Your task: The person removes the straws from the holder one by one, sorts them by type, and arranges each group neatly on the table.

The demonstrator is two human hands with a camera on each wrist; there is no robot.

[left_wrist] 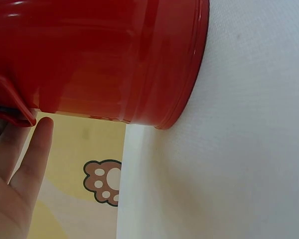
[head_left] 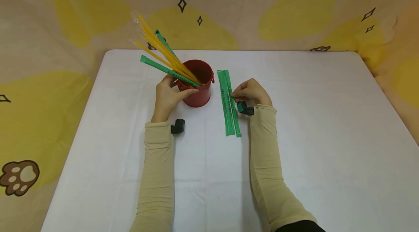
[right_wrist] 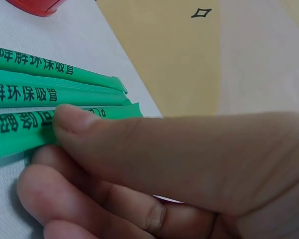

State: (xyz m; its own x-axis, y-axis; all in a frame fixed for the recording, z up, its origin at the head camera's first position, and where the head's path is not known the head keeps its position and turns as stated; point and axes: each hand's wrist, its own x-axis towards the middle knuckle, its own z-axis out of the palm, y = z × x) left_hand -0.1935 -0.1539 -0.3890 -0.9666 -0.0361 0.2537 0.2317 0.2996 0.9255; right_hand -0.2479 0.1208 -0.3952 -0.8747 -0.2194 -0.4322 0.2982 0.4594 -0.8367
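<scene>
A small red metal bucket (head_left: pixel 198 98) stands on the table with several yellow straws (head_left: pixel 160 46) and green paper-wrapped straws (head_left: pixel 155 64) leaning out to the left. My left hand (head_left: pixel 165 97) grips the bucket's left side, thumb across the front near the rim; some fingers are hidden behind it. To the bucket's right lie green wrapped straws (head_left: pixel 224 97) printed with dark characters, side by side. My right hand (head_left: pixel 253 92) pinches the rightmost wrapped straw (head_left: pixel 238 128) between thumb and index finger. In the right wrist view, that straw (right_wrist: pixel 15 132) lies beside two others (right_wrist: pixel 27 93).
A white cloth covers the table (head_left: pixel 327 134). Behind it hangs a yellow patterned backdrop (head_left: pixel 294 14), close to the table's far edge. The bucket's small side handle loop (head_left: pixel 212 78) sticks out on the right. Each wrist carries a small black camera (head_left: pixel 178 126).
</scene>
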